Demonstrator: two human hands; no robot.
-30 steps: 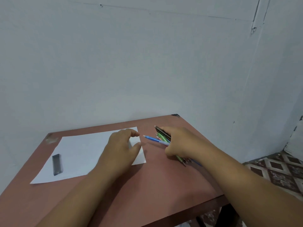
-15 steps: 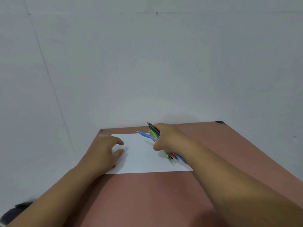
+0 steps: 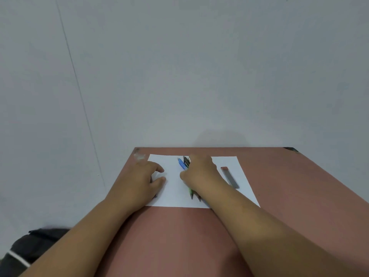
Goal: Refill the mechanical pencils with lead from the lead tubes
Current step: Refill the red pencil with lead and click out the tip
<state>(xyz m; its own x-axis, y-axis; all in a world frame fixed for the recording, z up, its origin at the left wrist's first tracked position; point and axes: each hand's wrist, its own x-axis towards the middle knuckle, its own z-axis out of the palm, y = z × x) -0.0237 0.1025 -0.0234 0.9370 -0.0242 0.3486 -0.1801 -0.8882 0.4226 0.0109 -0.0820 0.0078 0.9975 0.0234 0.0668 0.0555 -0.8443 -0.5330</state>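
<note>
A white paper sheet (image 3: 173, 190) lies at the far side of the reddish table (image 3: 179, 236). My right hand (image 3: 201, 172) grips a bundle of mechanical pencils (image 3: 182, 163) low over the middle of the sheet. Blue, black and green barrels stick out beyond the fingers, and dark tips show near the wrist. My left hand (image 3: 143, 178) rests on the sheet's left part with fingers loosely curled and holds nothing. A grey lead tube (image 3: 229, 176) with a reddish cap lies on the sheet's right part, just right of my right hand.
A plain grey wall stands right behind the table's far edge. A dark bag (image 3: 30, 242) lies below the table at the lower left. The far left table corner carries a white smudge (image 3: 139, 155).
My right hand carried the pencil bundle from the bare table onto the middle of the sheet. My left hand shifted to the sheet's left part. The lead tube now lies on the sheet's right.
</note>
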